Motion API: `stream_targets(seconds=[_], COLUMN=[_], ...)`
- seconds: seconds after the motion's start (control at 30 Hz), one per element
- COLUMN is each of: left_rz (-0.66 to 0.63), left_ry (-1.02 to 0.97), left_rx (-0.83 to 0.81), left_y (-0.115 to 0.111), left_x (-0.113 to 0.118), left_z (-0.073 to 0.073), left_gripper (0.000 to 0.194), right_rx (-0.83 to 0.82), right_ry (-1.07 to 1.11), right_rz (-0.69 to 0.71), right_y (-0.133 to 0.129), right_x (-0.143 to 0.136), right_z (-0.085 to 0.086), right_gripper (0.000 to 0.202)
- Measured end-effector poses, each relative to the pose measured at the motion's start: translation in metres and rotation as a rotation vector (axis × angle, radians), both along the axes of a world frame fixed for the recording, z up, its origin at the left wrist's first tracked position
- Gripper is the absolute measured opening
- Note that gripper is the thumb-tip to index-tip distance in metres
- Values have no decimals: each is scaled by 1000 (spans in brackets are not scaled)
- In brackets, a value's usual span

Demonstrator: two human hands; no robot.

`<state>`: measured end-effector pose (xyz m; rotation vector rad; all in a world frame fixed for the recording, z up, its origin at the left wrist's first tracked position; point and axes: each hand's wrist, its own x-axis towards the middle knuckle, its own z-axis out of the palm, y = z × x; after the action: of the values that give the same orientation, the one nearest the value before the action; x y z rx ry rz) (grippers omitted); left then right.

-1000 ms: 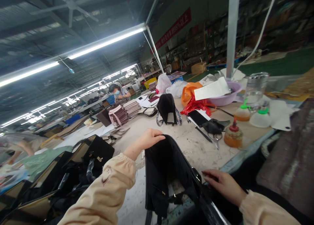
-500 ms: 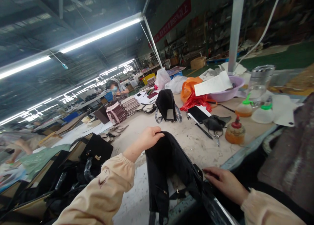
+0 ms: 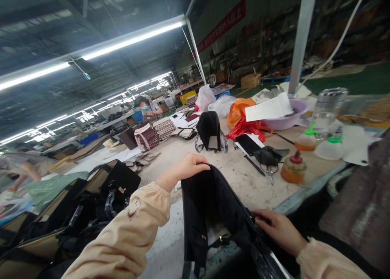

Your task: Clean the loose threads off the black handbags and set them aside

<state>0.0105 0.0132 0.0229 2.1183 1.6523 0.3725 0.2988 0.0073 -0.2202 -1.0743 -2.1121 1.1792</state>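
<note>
"What's around us, from the left?"

"Black bags (image 3: pixel 122 185) crowd together; strip lights (image 3: pixel 131 42) slant across our dim hall."

"And our grip?"

"Our left hand (image 3: pixel 189 167) clamps the rim of the open bag (image 3: pixel 228 204), over our stained worktable (image 3: pixel 234 177)'s near edge. Our right hand (image 3: pixel 280 230) is at its side; we can't tell whether it grips. An amber-filled bottle (image 3: pixel 293 170) stands farther right."
</note>
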Motion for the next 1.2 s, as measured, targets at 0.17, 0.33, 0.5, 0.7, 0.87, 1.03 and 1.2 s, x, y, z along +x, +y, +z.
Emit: stream_targets(seconds=[0.17, 0.33, 0.5, 0.7, 0.87, 1.03, 1.2], left_rz=[-6, 10, 92, -9, -71, 1, 17], left_ry=[240, 305, 412, 366, 13, 48, -98], left_rx=[111, 94, 145, 84, 25, 45, -52], left_y=[3, 1, 3, -1, -3, 2, -2], left_x=[5, 4, 9, 4, -1, 1, -6], left_z=[-5, -8, -13, -8, -4, -10, -1], left_gripper=[16, 14, 21, 17, 24, 19, 27], right_rx=[0, 8, 13, 14, 11, 13, 20], right_ry=[-10, -21, -37, -38, -35, -15, -17], right_rz=[11, 13, 16, 42, 30, 25, 16], right_y=[-1, -2, -1, -1, -1, -1, 0], right_x=[-1, 0, -1, 0, 0, 1, 0], right_z=[-1, 1, 6, 8, 6, 6, 5], right_gripper=[33, 34, 35, 35, 36, 34, 34])
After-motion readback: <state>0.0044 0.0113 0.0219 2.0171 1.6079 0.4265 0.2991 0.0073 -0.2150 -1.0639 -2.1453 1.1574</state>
